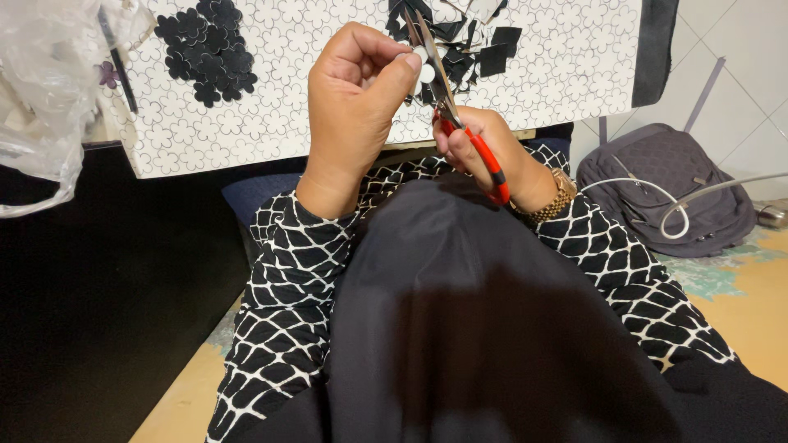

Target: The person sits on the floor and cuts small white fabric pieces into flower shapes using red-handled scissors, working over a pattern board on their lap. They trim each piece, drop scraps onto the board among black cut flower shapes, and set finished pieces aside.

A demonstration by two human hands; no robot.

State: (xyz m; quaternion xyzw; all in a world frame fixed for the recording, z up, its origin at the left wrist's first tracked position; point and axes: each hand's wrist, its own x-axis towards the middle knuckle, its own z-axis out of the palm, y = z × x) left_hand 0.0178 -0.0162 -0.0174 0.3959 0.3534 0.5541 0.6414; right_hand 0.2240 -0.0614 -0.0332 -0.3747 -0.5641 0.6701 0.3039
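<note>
Piece (425,72) pinched in left hand (357,98) fingertips, raised before sheet (271,115) top edge | scissors (450,102) gripped by right hand (476,143), blades angled up-left, touching piece from right | left hand nearer

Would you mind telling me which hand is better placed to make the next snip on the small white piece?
Probably the right hand: it grips the red-handled scissors, blades at the small white piece. The left hand pinches that piece, holding it steady.
</note>
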